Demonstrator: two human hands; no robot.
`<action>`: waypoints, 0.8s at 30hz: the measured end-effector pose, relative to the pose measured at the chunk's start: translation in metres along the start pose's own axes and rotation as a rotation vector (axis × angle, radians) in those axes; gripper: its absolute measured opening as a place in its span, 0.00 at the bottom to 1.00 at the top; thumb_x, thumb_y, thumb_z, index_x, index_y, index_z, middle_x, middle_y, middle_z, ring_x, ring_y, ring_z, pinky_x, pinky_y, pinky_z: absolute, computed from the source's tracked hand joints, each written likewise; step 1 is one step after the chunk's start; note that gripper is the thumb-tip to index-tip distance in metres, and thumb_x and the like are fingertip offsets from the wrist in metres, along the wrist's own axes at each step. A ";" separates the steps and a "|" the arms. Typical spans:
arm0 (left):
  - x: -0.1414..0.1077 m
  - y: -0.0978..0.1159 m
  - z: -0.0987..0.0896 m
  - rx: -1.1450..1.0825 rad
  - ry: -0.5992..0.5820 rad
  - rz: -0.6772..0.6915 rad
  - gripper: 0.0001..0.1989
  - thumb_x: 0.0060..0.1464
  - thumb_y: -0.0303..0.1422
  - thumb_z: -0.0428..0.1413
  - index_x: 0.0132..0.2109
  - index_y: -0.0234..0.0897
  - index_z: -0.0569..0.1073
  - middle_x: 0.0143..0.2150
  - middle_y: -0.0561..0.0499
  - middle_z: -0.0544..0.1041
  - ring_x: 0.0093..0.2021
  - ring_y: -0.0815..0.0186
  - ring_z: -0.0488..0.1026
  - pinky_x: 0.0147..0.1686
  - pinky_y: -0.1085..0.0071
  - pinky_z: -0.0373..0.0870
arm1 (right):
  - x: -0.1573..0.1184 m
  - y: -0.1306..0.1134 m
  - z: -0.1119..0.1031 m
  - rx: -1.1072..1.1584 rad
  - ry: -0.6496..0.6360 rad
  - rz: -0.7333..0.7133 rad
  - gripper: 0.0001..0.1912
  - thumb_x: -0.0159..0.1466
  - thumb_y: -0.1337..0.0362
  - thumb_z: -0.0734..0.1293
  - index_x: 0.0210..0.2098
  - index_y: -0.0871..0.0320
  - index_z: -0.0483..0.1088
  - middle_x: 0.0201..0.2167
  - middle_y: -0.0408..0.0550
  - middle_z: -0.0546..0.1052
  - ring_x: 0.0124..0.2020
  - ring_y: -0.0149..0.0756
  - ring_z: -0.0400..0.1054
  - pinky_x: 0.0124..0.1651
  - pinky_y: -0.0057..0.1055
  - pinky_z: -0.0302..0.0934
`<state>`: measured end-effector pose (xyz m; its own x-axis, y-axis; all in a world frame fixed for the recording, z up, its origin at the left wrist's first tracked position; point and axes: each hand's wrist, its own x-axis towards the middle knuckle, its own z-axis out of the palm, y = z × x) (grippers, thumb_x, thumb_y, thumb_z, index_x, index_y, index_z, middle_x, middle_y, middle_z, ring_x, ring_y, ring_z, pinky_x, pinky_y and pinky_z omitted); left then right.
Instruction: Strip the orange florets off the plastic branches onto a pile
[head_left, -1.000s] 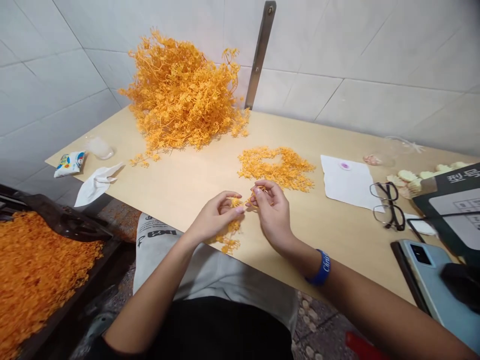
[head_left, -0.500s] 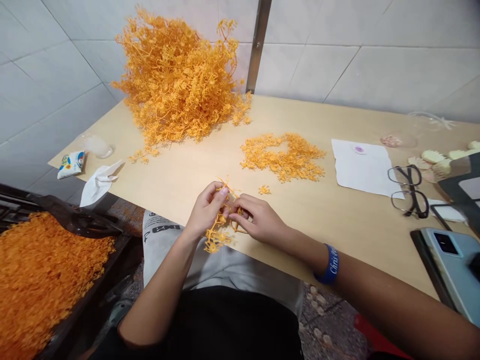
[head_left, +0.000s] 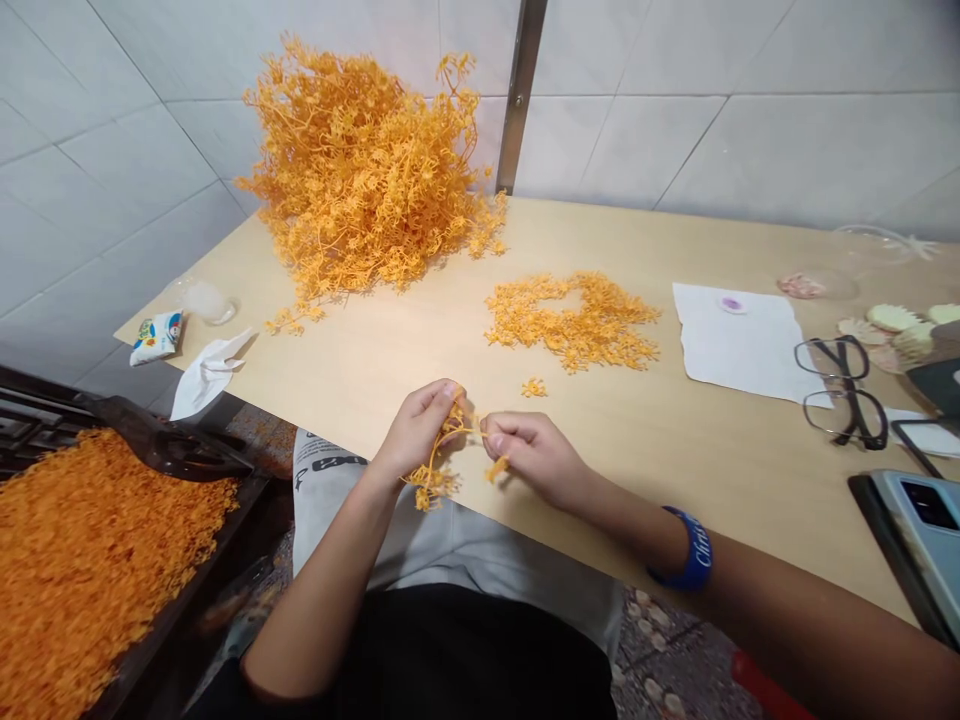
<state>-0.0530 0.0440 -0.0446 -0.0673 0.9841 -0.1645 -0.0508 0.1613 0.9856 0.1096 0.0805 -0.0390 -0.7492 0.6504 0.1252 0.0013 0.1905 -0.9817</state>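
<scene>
My left hand [head_left: 418, 428] is closed around an orange plastic flower sprig [head_left: 433, 484], whose blossom ends hang below the fingers at the table's near edge. Just to its right, my right hand [head_left: 538, 456] pinches a small orange flower piece [head_left: 496, 468], blurred and partly covered by the fingers. A thin stem spans the narrow gap between the hands. Beyond them lies one loose orange flower [head_left: 534, 387], with a flat spread of loose orange flowers [head_left: 574, 325] behind it. A tall heap of branching orange sprigs [head_left: 367, 170] stands at the back left.
A box of orange pieces [head_left: 97, 560] sits low at the left. On the table's left lie a small packet [head_left: 157, 337] and a white tissue [head_left: 210, 373]. White paper [head_left: 739, 345], black-framed glasses [head_left: 844, 405] and a phone [head_left: 926, 540] are on the right.
My right hand has drawn slightly right, away from my left, and its fingers have closed into a tighter grip with a small orange piece. The whole view has shifted slightly.
</scene>
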 end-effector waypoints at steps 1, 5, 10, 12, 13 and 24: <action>-0.001 -0.001 0.001 0.018 0.047 0.027 0.24 0.55 0.54 0.53 0.29 0.37 0.63 0.20 0.58 0.59 0.19 0.75 0.55 0.19 0.76 0.52 | -0.002 -0.003 0.002 0.003 -0.042 -0.018 0.16 0.62 0.61 0.57 0.19 0.55 0.51 0.16 0.37 0.54 0.19 0.26 0.49 0.23 0.26 0.46; -0.012 0.003 -0.001 0.285 0.227 0.221 0.22 0.63 0.48 0.46 0.28 0.37 0.63 0.22 0.56 0.61 0.23 0.72 0.57 0.24 0.74 0.55 | -0.009 -0.012 0.011 -0.100 -0.116 -0.137 0.18 0.64 0.64 0.57 0.19 0.55 0.48 0.17 0.37 0.54 0.19 0.26 0.48 0.24 0.26 0.45; -0.013 0.007 -0.019 0.479 0.244 0.264 0.19 0.65 0.42 0.43 0.28 0.37 0.63 0.23 0.55 0.62 0.24 0.71 0.59 0.27 0.73 0.56 | -0.010 -0.011 0.013 -0.146 -0.178 -0.222 0.17 0.63 0.67 0.56 0.20 0.55 0.47 0.17 0.37 0.53 0.19 0.26 0.48 0.24 0.27 0.46; -0.005 0.005 -0.026 0.463 0.276 0.265 0.19 0.65 0.42 0.44 0.27 0.37 0.61 0.22 0.56 0.61 0.24 0.71 0.59 0.27 0.74 0.55 | -0.010 -0.009 0.012 -0.146 -0.184 -0.217 0.17 0.62 0.67 0.57 0.19 0.55 0.47 0.16 0.37 0.53 0.19 0.26 0.48 0.24 0.27 0.46; -0.001 0.003 -0.028 0.443 0.299 0.261 0.20 0.64 0.42 0.44 0.27 0.38 0.60 0.22 0.56 0.60 0.24 0.71 0.58 0.26 0.74 0.55 | -0.009 -0.007 0.011 -0.139 -0.169 -0.194 0.17 0.62 0.67 0.57 0.19 0.55 0.48 0.16 0.37 0.53 0.19 0.26 0.48 0.24 0.27 0.45; 0.002 0.003 -0.038 0.315 0.163 0.183 0.32 0.56 0.58 0.47 0.21 0.35 0.69 0.16 0.55 0.59 0.19 0.72 0.55 0.22 0.73 0.52 | -0.001 0.013 0.008 0.126 0.226 0.103 0.16 0.62 0.54 0.64 0.23 0.58 0.67 0.21 0.42 0.66 0.20 0.27 0.55 0.22 0.27 0.54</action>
<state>-0.0909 0.0434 -0.0437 -0.2055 0.9780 0.0362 0.2830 0.0239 0.9588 0.1050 0.0764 -0.0526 -0.5828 0.8117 0.0385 -0.0232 0.0307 -0.9993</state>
